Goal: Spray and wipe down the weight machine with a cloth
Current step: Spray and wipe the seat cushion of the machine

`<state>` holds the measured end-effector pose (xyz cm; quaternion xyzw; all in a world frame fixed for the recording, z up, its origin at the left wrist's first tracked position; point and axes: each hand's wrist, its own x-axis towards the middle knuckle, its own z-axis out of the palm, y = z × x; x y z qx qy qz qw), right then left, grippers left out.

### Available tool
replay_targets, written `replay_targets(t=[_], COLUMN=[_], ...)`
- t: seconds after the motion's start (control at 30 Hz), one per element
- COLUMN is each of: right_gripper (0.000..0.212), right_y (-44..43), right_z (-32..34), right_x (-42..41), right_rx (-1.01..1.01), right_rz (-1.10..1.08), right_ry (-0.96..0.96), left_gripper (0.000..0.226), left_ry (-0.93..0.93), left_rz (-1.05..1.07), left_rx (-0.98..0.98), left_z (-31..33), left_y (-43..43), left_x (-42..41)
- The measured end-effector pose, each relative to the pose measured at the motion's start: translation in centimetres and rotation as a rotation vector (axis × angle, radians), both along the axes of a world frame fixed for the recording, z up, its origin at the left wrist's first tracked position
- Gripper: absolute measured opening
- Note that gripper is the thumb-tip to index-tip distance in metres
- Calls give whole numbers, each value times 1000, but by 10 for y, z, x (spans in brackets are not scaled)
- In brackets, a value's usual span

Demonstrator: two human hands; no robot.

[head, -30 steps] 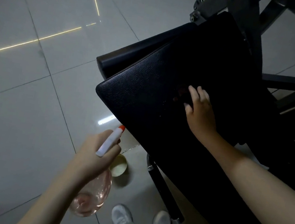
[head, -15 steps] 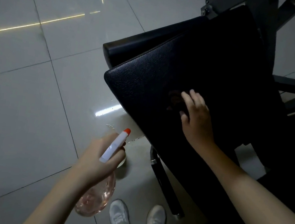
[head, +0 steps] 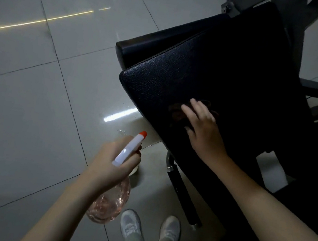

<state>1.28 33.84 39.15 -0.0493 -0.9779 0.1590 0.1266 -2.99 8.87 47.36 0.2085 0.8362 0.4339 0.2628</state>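
From the head camera, looking down, the left hand (head: 113, 162) is in the near middle of the scene, fingers curled round the neck of the spray bottle (head: 110, 205). The bottle's clear pinkish body hangs below the fist, and its white head with an orange tip points up and to the right, toward the weight machine's pad (head: 181, 72). The nozzle is near the pad's near-left edge but not touching it.

The pad is black, grained and tilted, and fills the middle and right. A second black cushion (head: 154, 46) lies just behind it on the far-left side. The right hand (head: 203, 130) lies flat on the pad with fingers stretched out and slightly spread, pressing a dark cloth (head: 177, 113) against the surface (the cloth is hard to pick out from the black upholstery; only part of it shows beyond the fingertips).

A dark support leg (head: 182, 193) runs down from under the pad to the grey tiled floor (head: 24, 101). Two pale shoes (head: 131, 224) stand at the near edge, just left of the leg's foot.
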Motion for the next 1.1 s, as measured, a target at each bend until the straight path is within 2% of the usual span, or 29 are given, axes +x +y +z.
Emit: replay_targets(t=[0.1,0.17,0.2,0.33,0.47,0.6,0.7,0.77,0.87,0.93,1.03,1.1], right_gripper=[58,58,58,59,49,48,52,56,56,53,48,46], right_y=[-6,-32,-46,-64,-29,2,-21,-45,-61,-54,-27,-8], right_z=[3,10,12,12,-4,-19,-16,-8,-2,-6,-19,-26], right_x=[-16,-40,-51,-47,13,73,52,18,-14,-6,35,63], right_rx=[-113,-232,-260,-187,-39,22,-80,-156,-160,-120,-17,2], right_rz=[-264,-466,-487,-167,93,8,-249,-319,-248,-117,75,37], right_ry=[54,93,108,83,-23,-49,-9,18,74,78,24,12], left_gripper=[57,54,49,30,40,38,34,34,46,52,41,40], left_ry=[14,12,6,-21,2,-14,1,7,-13,-30,18,30], left_rz=[-37,-23,-6,28,-2,3,-6,-22,-32,-38,-63,-99], left_rx=[11,9,4,0,-5,-9,-19,-25,-13,-9,-50,-68], left_z=[0,-1,-1,-2,3,7,5,3,1,1,4,3], left_y=[1,1,1,4,5,8,9,10,12,14,20,25], left_x=[0,0,1,1,1,0,1,2,3,5,8,9])
